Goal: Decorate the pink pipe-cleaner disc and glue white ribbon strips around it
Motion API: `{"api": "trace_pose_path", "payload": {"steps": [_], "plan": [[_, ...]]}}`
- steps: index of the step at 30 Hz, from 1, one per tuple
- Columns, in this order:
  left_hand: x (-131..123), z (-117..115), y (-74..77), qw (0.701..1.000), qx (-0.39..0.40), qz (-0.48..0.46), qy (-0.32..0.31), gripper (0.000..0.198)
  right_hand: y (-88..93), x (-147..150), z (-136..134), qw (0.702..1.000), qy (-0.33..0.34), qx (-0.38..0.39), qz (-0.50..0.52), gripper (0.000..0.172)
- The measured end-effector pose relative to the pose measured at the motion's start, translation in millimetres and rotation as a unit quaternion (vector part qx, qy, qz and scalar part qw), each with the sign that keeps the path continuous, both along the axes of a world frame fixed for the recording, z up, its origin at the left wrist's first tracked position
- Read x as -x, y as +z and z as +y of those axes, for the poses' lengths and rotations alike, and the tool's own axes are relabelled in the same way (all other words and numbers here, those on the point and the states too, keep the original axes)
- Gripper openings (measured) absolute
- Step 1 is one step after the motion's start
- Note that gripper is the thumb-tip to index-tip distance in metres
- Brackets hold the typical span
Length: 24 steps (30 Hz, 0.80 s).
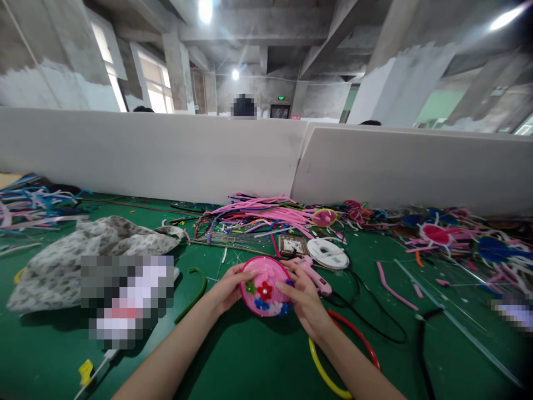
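A round pink disc (254, 272), shaped like a small hat, is held between both hands over the table. Red, green, blue and pale pink flowers lie on its face; the red flower (265, 290) has a bright bead at its centre. My left hand (230, 288) grips the left rim, thumb on top. My right hand (303, 294) closes on the right rim, its thumb near the flowers. Just behind my right hand lies a pink glue gun (320, 282) with a black cord. The underside of the disc and some fingertips are hidden.
Behind the disc are a white spool (333, 256), a small brown-rimmed tray (287, 253) and a heap of pink strips (266, 211). A patterned cloth (120, 239) and a blurred-out phone (137, 294) lie left. White panels (208, 155) stand along the back.
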<state>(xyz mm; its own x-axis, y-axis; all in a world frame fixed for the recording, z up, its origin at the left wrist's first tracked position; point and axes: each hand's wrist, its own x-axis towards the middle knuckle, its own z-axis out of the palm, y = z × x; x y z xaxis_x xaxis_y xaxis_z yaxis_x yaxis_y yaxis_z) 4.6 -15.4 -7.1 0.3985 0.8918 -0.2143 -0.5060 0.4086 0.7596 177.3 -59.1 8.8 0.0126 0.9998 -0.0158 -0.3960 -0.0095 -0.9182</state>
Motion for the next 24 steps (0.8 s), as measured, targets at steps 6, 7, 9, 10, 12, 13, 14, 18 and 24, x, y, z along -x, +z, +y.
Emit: {"api": "trace_pose_path", "payload": {"steps": [6, 7, 9, 10, 12, 13, 14, 18, 24], "plan": [[-0.6, -1.7, 3.3, 1.0, -0.011, -0.003, -0.008, 0.024, -6.8, -1.8, 2.2, 0.999, 0.027, 0.005, -0.023, 0.045], [-0.6, -1.8, 3.1, 1.0, -0.01, -0.003, -0.009, 0.024, -7.7, -1.9, 2.3, 0.999, 0.026, 0.01, -0.029, 0.044], [-0.4, -1.6, 2.0, 1.0, -0.003, -0.002, -0.005, 0.023, -8.7, -1.8, 2.4, 0.999, 0.022, 0.016, -0.036, 0.043], [-0.2, -1.3, 1.4, 1.0, 0.002, -0.001, -0.001, 0.022, -8.8, -1.7, 2.4, 0.999, 0.023, 0.018, -0.037, 0.042], [0.3, -0.4, 0.0, 1.0, 0.014, 0.001, 0.008, 0.019, -8.5, -1.6, 2.2, 0.999, 0.023, 0.02, -0.038, 0.042], [0.6, 0.2, -0.5, 1.0, 0.021, 0.002, 0.013, 0.019, -8.3, -1.5, 2.0, 0.999, 0.023, 0.02, -0.039, 0.042], [1.0, 0.8, -0.7, 1.0, 0.026, 0.003, 0.016, 0.018, -8.3, -1.6, 1.8, 0.999, 0.023, 0.019, -0.04, 0.041], [2.3, 3.2, 0.3, 0.999, 0.039, -0.001, 0.021, 0.015, -9.2, -2.1, 1.5, 0.998, 0.015, 0.009, -0.054, 0.037], [4.2, 5.7, 1.3, 0.998, 0.049, -0.018, 0.028, 0.014, -10.2, -5.7, 6.4, 0.991, -0.059, -0.036, -0.117, 0.027]]}}
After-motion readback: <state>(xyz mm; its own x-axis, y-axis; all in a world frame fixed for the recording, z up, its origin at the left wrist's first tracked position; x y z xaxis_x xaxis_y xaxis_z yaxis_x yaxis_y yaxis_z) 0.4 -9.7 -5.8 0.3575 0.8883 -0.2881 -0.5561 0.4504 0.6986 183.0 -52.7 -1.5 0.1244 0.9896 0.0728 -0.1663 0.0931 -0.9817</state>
